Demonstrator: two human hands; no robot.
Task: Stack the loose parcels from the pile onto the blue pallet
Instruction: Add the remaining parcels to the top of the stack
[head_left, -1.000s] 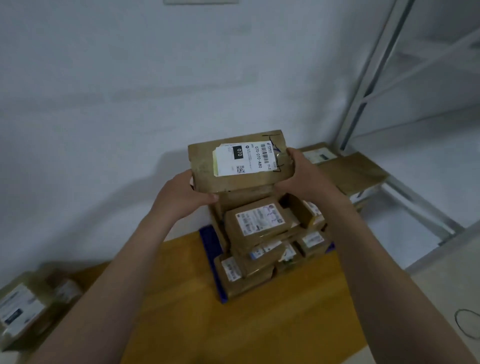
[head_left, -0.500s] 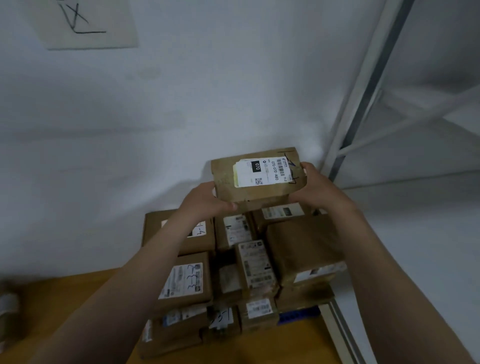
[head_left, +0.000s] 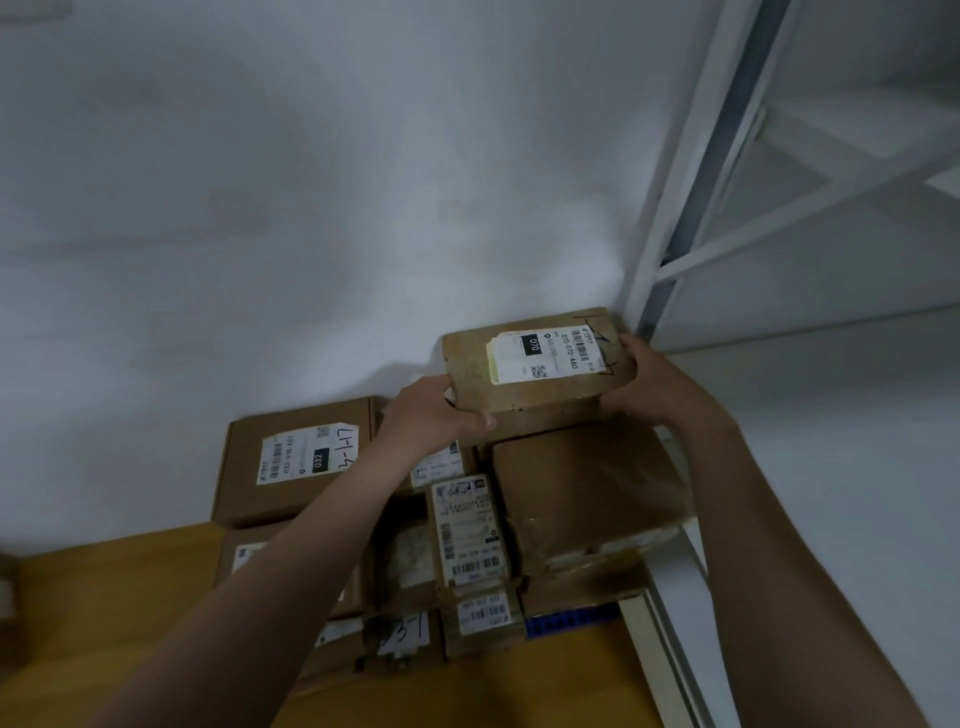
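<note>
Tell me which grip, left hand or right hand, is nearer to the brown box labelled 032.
Left. The left grip holds the 070 parcel at its left end, just right of the 032 box; the right grip holds its right end, farther away.

The top parcel is far right, above a wider parcel; the pallet shows beneath, nearer.

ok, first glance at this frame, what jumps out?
The brown parcel with the 070 label, held at its ends by the left hand and right hand, above the back right of the stack of labelled boxes, by the wall. Only a sliver of the blue pallet shows at the stack's front edge.
</note>
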